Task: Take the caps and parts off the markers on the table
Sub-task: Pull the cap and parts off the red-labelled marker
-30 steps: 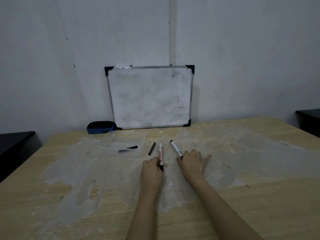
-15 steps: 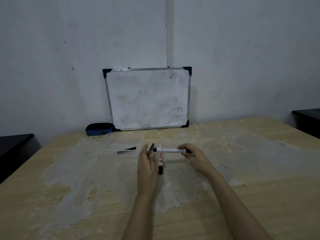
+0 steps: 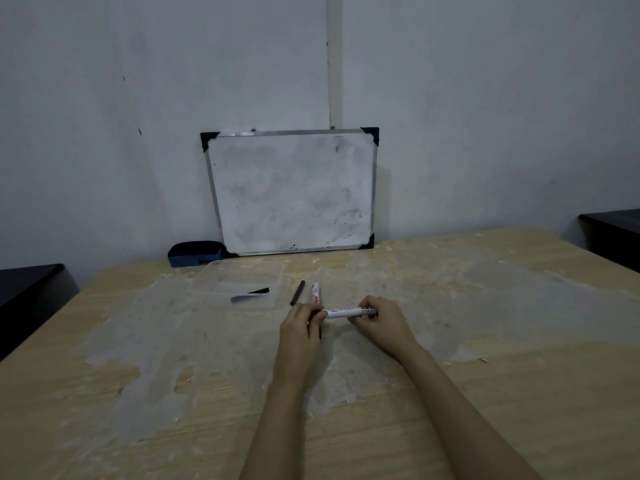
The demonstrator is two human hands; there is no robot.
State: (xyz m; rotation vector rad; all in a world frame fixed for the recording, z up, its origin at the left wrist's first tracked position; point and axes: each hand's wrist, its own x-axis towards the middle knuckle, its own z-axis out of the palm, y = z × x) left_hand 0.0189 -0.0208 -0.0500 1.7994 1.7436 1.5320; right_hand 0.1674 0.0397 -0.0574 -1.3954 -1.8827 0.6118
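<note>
where the counter [image 3: 485, 393] meets the wall, a clear plastic tray [image 3: 239, 282] sits left of centre, shallow, open-topped. two pieces lie in it: one black tapered piece [image 3: 259, 291] and one grey-dark strip [image 3: 242, 298], touching end to end or nearly so; cannot tell which marker parts they are.

markers, counted: two white-barrelled. one held marker [image 3: 349, 312] lies crosswise above the counter, roughly level, between both hands. left hand [image 3: 300, 327] has its fingers closed around the marker's left end, which is hidden; cannot tell whether a cap is on it. right hand [image 3: 379, 320] has its fingers wrapped around the right end. second marker [image 3: 316, 294] lies flat on the counter just beyond the left hand, pointing away, red print on the barrel, its near end hidden behind the hand; a dark tip shows below the left hand's fingers.

one loose black stick [image 3: 297, 292], thin, lies on the counter between the tray and the second marker, near both, touching neither.

one whiteboard [image 3: 294, 192] leans on the wall at the counter's back edge, smudged, black corners. one blue eraser [image 3: 194, 254] just left of its lower corner, behind the tray.
</note>
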